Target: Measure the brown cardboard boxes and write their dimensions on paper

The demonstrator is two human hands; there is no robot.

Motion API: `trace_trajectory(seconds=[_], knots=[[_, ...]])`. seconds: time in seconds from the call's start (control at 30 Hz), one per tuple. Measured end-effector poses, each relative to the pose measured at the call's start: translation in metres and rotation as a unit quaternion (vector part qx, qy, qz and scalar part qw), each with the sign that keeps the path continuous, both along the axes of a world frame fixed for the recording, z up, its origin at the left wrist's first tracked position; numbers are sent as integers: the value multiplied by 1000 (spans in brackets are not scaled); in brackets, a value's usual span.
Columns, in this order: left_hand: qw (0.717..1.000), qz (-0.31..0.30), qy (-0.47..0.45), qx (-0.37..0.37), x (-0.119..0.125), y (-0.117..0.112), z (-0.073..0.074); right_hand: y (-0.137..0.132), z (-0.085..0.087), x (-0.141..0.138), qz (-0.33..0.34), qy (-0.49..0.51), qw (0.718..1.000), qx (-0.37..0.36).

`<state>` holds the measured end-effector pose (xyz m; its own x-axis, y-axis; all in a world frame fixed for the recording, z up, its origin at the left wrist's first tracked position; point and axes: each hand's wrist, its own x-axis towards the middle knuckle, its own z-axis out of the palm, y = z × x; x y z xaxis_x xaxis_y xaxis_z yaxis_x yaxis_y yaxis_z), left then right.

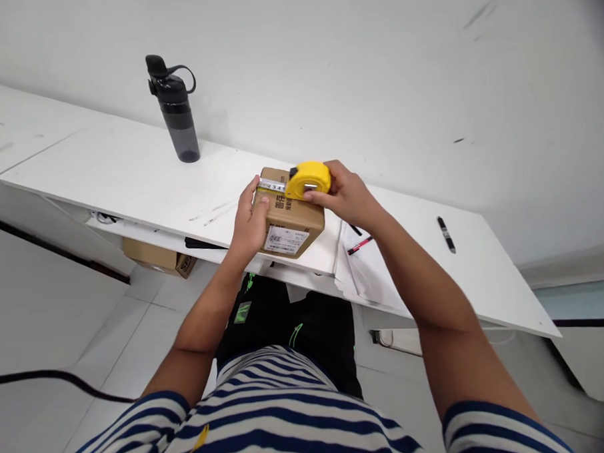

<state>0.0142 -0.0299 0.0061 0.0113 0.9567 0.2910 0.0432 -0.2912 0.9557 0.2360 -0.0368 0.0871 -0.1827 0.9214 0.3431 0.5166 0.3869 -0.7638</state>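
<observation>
A small brown cardboard box (301, 215) with dark printing and a white label on its near side sits at the front of the white desk. My left hand (250, 219) grips its left side, thumb on top and fingertips by the end of the tape blade. In my right hand (348, 191) is a yellow tape measure (307, 180), held at the box's upper right. Its pulled-out blade (271, 185) lies across the box top, with numbers showing. The right fingers behind the case are partly hidden.
A dark water bottle (178, 118) stands by the wall at the back left. Right of the box lie paper sheets (377, 276) with a red pen (359, 245); a black marker (446, 235) is farther right. Another cardboard box (150, 252) shows below the desk.
</observation>
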Motion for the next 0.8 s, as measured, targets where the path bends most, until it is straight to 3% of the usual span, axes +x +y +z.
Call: trace_trajectory(seconds=[0.2, 0.37, 0.57, 0.8], knots=[[1000, 11, -19, 1, 1, 6, -3, -22, -20, 69, -21, 62, 997, -33], [1000, 12, -22, 8, 0, 9, -4, -25, -29, 84, -30, 92, 995, -27], [1000, 15, -23, 1, 1, 9, -4, -7, -13, 54, -19, 97, 995, -5], [1000, 6, 20, 1, -3, 5, 5, 30, -1, -28, 56, -2, 998, 17]])
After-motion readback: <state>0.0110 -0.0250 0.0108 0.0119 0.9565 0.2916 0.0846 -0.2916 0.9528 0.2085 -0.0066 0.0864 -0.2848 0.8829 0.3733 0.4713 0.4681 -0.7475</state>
